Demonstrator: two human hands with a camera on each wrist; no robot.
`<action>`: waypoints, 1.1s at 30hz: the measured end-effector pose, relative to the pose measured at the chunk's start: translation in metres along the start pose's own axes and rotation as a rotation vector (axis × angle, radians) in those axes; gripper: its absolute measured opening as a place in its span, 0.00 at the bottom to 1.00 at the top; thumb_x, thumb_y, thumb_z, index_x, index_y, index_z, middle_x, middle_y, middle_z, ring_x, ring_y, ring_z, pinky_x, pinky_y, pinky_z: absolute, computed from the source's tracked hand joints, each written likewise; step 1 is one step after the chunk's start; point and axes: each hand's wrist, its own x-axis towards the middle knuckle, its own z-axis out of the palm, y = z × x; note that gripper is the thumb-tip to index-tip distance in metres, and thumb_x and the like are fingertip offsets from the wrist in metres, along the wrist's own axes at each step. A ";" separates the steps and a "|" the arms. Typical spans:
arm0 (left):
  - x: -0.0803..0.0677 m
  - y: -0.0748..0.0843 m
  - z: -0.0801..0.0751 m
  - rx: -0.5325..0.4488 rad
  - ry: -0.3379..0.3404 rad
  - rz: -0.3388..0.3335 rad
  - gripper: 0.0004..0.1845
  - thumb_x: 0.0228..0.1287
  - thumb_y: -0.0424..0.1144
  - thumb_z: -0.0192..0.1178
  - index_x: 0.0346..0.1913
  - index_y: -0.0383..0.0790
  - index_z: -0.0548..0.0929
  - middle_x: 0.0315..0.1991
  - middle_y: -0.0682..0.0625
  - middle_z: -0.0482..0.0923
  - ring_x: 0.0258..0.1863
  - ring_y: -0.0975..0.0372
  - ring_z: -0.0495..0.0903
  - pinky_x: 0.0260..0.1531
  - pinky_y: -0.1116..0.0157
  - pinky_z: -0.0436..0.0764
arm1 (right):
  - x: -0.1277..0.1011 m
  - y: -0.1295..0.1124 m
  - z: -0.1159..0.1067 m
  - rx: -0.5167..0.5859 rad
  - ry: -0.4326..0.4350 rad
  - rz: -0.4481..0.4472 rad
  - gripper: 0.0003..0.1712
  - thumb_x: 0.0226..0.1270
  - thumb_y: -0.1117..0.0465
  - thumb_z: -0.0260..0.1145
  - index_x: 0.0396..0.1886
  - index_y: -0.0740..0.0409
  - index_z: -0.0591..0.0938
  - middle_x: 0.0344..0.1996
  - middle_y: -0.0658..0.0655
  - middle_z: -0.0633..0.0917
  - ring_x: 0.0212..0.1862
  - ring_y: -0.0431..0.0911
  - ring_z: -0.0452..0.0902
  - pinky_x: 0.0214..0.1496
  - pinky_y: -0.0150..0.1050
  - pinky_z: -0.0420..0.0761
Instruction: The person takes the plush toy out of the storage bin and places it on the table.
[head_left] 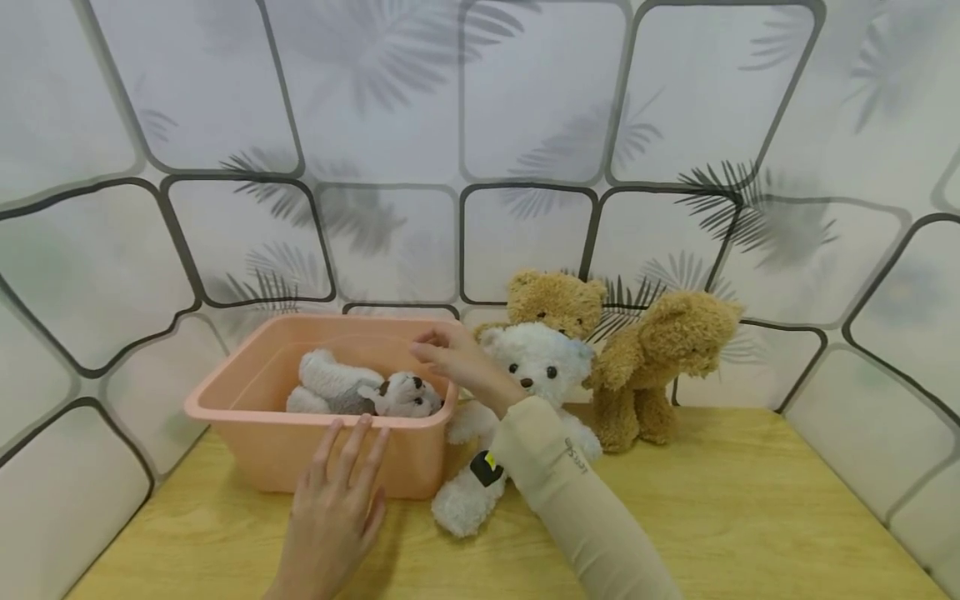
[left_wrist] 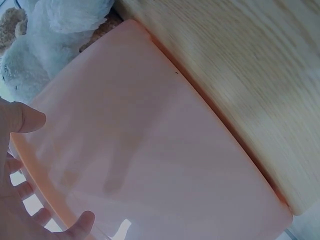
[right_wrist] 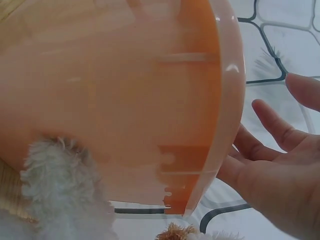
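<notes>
A peach plastic basin (head_left: 330,450) stands on the wooden table at the left. Inside it a grey-and-white plush dog (head_left: 360,392) lies on its back, its head toward the right end. My left hand (head_left: 333,500) rests its straight fingertips on the basin's front rim, and the left wrist view shows those fingers spread along the rim. Above the basin's right end hovers my right hand (head_left: 457,358), fingers loosely bent, nothing in them. Right beside that forearm sits a white teddy bear (head_left: 540,362), partly covered by the sleeve.
Behind the white bear sits a brown teddy bear (head_left: 555,300). Another brown teddy bear (head_left: 660,367) stands to its right, turned sideways. A patterned wall covering (head_left: 390,242) rises behind the wooden table (head_left: 720,508). A black patch with yellow marks the white bear's leg.
</notes>
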 end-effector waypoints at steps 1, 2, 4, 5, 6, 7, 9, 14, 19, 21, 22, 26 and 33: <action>0.000 0.000 0.000 -0.001 0.001 0.001 0.29 0.73 0.46 0.40 0.68 0.36 0.75 0.70 0.37 0.69 0.65 0.35 0.67 0.38 0.37 0.80 | 0.001 0.000 0.000 -0.010 -0.003 0.003 0.20 0.78 0.61 0.58 0.61 0.71 0.76 0.57 0.65 0.78 0.58 0.57 0.77 0.60 0.47 0.80; 0.000 -0.001 0.001 -0.003 0.001 0.002 0.29 0.73 0.46 0.39 0.68 0.36 0.75 0.70 0.37 0.69 0.65 0.35 0.67 0.37 0.37 0.80 | 0.002 -0.001 0.001 -0.020 -0.005 0.005 0.20 0.78 0.61 0.58 0.61 0.71 0.76 0.56 0.66 0.79 0.58 0.57 0.77 0.60 0.47 0.80; 0.000 -0.001 0.001 -0.005 0.000 0.002 0.29 0.73 0.46 0.40 0.68 0.36 0.75 0.70 0.37 0.69 0.65 0.35 0.67 0.37 0.37 0.80 | 0.004 -0.001 0.001 -0.042 -0.015 0.019 0.20 0.79 0.60 0.57 0.62 0.70 0.76 0.57 0.65 0.79 0.58 0.57 0.77 0.58 0.47 0.80; 0.000 -0.001 0.001 -0.004 0.000 0.003 0.29 0.73 0.46 0.39 0.68 0.36 0.75 0.70 0.37 0.69 0.65 0.35 0.67 0.36 0.37 0.80 | 0.006 -0.001 0.002 -0.049 -0.022 0.024 0.21 0.79 0.60 0.57 0.62 0.70 0.76 0.57 0.65 0.79 0.58 0.57 0.77 0.58 0.47 0.80; -0.001 -0.001 0.001 -0.004 0.000 0.003 0.29 0.73 0.46 0.40 0.68 0.35 0.75 0.70 0.37 0.69 0.65 0.35 0.67 0.35 0.37 0.80 | 0.007 -0.002 0.003 -0.059 -0.027 0.029 0.21 0.79 0.60 0.57 0.62 0.70 0.76 0.57 0.65 0.79 0.58 0.57 0.77 0.58 0.48 0.80; -0.001 0.000 0.001 -0.004 0.001 0.004 0.29 0.73 0.46 0.40 0.68 0.35 0.75 0.70 0.37 0.69 0.65 0.35 0.67 0.35 0.37 0.80 | 0.008 -0.002 0.003 -0.069 -0.033 0.038 0.21 0.79 0.59 0.58 0.62 0.69 0.76 0.57 0.64 0.79 0.58 0.56 0.77 0.58 0.48 0.79; -0.001 0.000 0.002 -0.003 0.002 0.004 0.28 0.72 0.45 0.40 0.68 0.35 0.76 0.70 0.37 0.69 0.65 0.35 0.67 0.35 0.37 0.80 | 0.010 -0.002 0.005 -0.092 -0.041 0.053 0.21 0.78 0.58 0.58 0.62 0.68 0.77 0.58 0.63 0.79 0.58 0.56 0.76 0.59 0.50 0.79; -0.001 0.000 0.001 -0.002 0.006 0.003 0.29 0.71 0.45 0.41 0.68 0.36 0.76 0.70 0.37 0.69 0.65 0.35 0.67 0.35 0.37 0.80 | 0.019 -0.001 0.011 -0.134 -0.051 0.104 0.19 0.78 0.57 0.60 0.60 0.64 0.79 0.58 0.62 0.79 0.58 0.56 0.77 0.61 0.55 0.77; 0.000 -0.001 0.001 -0.001 -0.006 0.004 0.29 0.71 0.45 0.41 0.68 0.36 0.75 0.70 0.37 0.68 0.65 0.35 0.67 0.36 0.37 0.80 | 0.028 0.001 0.016 -0.137 -0.066 0.134 0.17 0.78 0.57 0.59 0.58 0.64 0.79 0.57 0.62 0.79 0.57 0.58 0.76 0.59 0.57 0.77; 0.000 -0.001 0.001 -0.002 -0.010 0.005 0.29 0.70 0.45 0.42 0.69 0.36 0.75 0.70 0.37 0.68 0.65 0.35 0.67 0.36 0.37 0.80 | 0.030 0.003 0.018 -0.132 -0.075 0.152 0.18 0.78 0.56 0.59 0.57 0.64 0.78 0.57 0.64 0.79 0.56 0.60 0.75 0.58 0.58 0.77; 0.000 -0.001 0.001 -0.004 -0.011 0.005 0.29 0.69 0.44 0.42 0.69 0.35 0.75 0.70 0.37 0.68 0.65 0.35 0.67 0.37 0.37 0.80 | 0.030 0.003 0.018 -0.129 -0.077 0.164 0.18 0.78 0.56 0.59 0.57 0.64 0.78 0.56 0.63 0.78 0.57 0.61 0.75 0.58 0.58 0.77; 0.000 -0.001 0.001 -0.007 -0.012 0.002 0.30 0.68 0.44 0.43 0.69 0.36 0.75 0.70 0.37 0.68 0.65 0.35 0.67 0.37 0.37 0.79 | 0.030 0.003 0.022 -0.103 -0.085 0.228 0.19 0.77 0.54 0.60 0.59 0.62 0.76 0.57 0.63 0.77 0.62 0.62 0.72 0.61 0.62 0.73; 0.000 -0.001 0.000 -0.005 -0.018 0.002 0.30 0.70 0.44 0.41 0.69 0.35 0.74 0.70 0.36 0.68 0.65 0.35 0.67 0.38 0.37 0.79 | 0.038 0.005 0.033 -0.160 -0.070 0.295 0.22 0.77 0.54 0.60 0.61 0.64 0.74 0.57 0.61 0.76 0.61 0.57 0.73 0.63 0.60 0.74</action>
